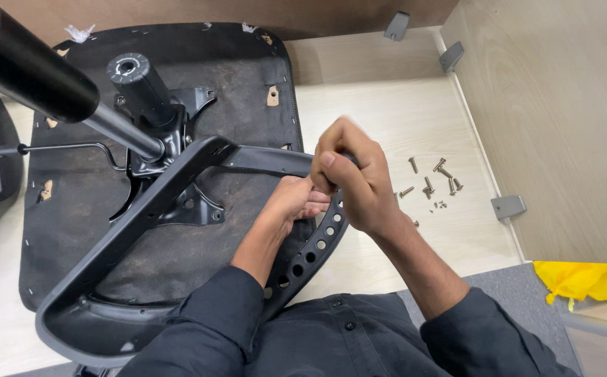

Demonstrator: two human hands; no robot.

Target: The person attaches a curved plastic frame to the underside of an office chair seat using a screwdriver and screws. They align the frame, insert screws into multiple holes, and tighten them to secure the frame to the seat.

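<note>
1. An upturned chair seat (pixel 178 84) lies on a pale wooden desk (pixel 401 119), its underside covered in rough, worn black fabric.
2. A black metal plate (pixel 184 202) is bolted to the middle of the seat; a thick black cylinder (pixel 31 63) with a slim shiny rod rises from it toward the camera.
3. A curved black plastic armrest frame (pixel 143 230), smooth and pierced with a row of round holes, stretches across the seat.
4. The left hand (pixel 296 202) grips the frame from below, fingers curled shut around it.
5. The right hand (pixel 352 174) is fisted just above the left, closed on something dark; what it is cannot be told.
6. Small brass-coloured screws (pixel 432 180) lie scattered on the desk, right of the hands.
7. A crumpled yellow cloth (pixel 586 279) sits at the far right.
</note>
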